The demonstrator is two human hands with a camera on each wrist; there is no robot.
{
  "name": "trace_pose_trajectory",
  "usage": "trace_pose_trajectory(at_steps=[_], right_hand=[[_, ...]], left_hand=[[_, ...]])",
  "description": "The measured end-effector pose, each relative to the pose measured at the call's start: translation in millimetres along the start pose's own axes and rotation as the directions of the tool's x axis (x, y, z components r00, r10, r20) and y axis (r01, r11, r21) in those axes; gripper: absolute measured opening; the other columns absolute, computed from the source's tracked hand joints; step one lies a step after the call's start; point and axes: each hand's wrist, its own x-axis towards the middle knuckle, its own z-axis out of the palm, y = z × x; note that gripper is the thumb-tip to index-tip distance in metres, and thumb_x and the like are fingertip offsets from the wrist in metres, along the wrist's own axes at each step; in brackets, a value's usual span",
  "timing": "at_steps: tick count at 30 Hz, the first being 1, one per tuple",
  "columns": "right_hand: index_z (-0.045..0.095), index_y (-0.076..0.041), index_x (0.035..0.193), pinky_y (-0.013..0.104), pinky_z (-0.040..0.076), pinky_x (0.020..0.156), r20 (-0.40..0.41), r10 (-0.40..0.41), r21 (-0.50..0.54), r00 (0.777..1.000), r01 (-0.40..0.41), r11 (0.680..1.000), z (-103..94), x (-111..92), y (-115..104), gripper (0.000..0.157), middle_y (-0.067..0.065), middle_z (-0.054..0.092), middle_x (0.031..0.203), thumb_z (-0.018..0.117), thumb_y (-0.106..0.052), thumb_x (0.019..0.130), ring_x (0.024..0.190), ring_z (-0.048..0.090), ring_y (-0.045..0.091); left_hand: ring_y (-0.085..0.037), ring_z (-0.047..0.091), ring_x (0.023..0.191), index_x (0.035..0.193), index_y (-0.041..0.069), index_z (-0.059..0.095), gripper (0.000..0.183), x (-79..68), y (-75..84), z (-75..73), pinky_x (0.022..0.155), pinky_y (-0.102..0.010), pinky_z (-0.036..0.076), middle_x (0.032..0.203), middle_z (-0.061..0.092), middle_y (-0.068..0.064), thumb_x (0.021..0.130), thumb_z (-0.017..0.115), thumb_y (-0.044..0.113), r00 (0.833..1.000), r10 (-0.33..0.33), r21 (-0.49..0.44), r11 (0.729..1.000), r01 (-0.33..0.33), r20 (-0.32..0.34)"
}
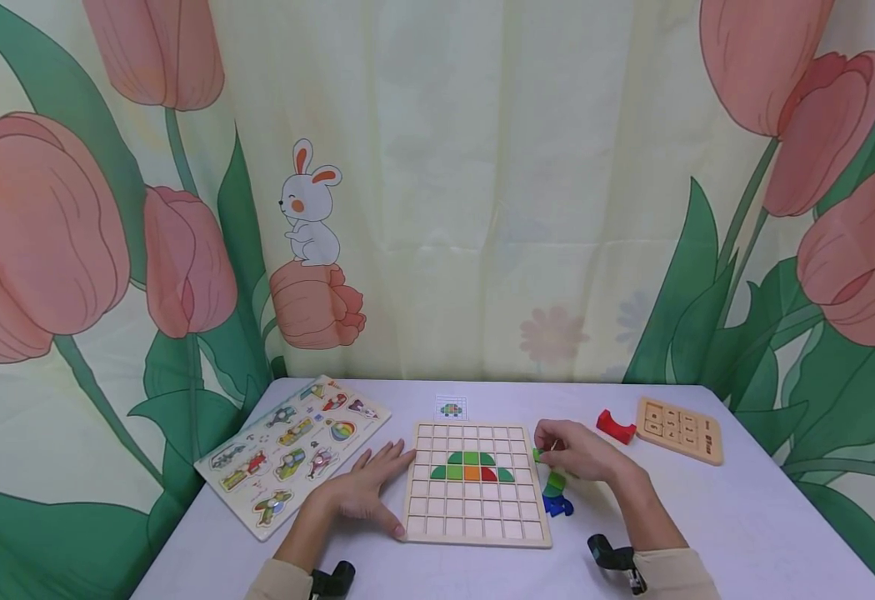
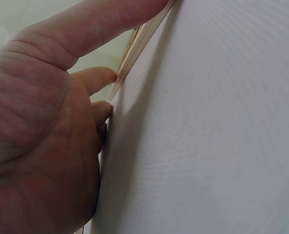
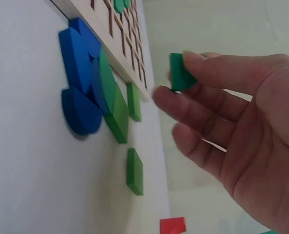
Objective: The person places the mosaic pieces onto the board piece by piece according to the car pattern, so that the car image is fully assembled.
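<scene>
My right hand is raised at the right side of a wooden grid board. In the right wrist view, its thumb and fingers pinch a small dark green block. My left hand lies at the board's left edge with spread fingers; thumb and fingertips touch the rim in the left wrist view. Two rows of green, orange and red blocks sit in the grid's cells, forming a dome-like shape. Beside the right rim lie loose blue blocks and green blocks.
Behind the board lies a small pattern card. A picture puzzle board occupies the left. To the right are a red arch-shaped piece and a wooden number board. A tulip-print curtain hangs behind the white table.
</scene>
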Motion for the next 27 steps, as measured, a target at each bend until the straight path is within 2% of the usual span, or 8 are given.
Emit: trace_pose_trajectory(at_steps=[8,13,20,27], right_hand=[[0.067,-0.011,0.11,0.022,0.056,0.076,-0.092,-0.054,0.026,0.994,0.056,0.998,13.7,9.8,-10.7,0.013,0.0,0.066,0.094,0.07,-0.007,0.098,0.091,0.059,0.019],[0.071,-0.01,0.113,0.021,0.056,0.075,-0.109,-0.103,0.043,0.989,0.108,0.993,23.0,15.2,-17.4,0.017,-0.001,0.067,0.095,0.07,-0.007,0.097,0.089,0.059,0.019],[0.074,-0.01,0.115,0.018,0.055,0.076,-0.123,-0.112,0.051,0.986,0.119,0.992,39.0,21.0,-23.6,0.019,-0.001,0.07,0.097,0.071,-0.005,0.096,0.088,0.059,0.017],[0.076,-0.008,0.117,0.016,0.055,0.076,-0.132,-0.157,0.067,0.979,0.167,0.984,49.5,22.6,-29.0,0.022,0.001,0.073,0.103,0.07,-0.002,0.096,0.088,0.06,0.018]], left_hand=[[-0.033,0.003,0.164,0.167,0.025,0.026,0.128,0.9,-1.7,-1.4,0.13,-0.063,-0.002,0.176,0.011,-0.009,0.063,0.091,0.06,1.0,0.001,-0.001,1.0,-0.001,0.003],[-0.033,0.002,0.164,0.167,0.026,0.026,0.127,0.6,-1.1,-2.1,0.13,-0.063,-0.002,0.176,0.011,-0.009,0.063,0.091,0.06,1.0,0.004,-0.002,1.0,-0.004,0.006],[-0.033,0.003,0.164,0.167,0.027,0.026,0.127,0.8,-0.8,-1.1,0.13,-0.063,-0.002,0.176,0.012,-0.009,0.063,0.091,0.06,1.0,-0.001,-0.007,1.0,0.001,0.009],[-0.033,0.003,0.164,0.167,0.026,0.026,0.128,1.3,-1.4,-0.8,0.13,-0.063,-0.002,0.176,0.012,-0.009,0.062,0.092,0.059,1.0,0.001,-0.013,1.0,-0.001,0.006]])
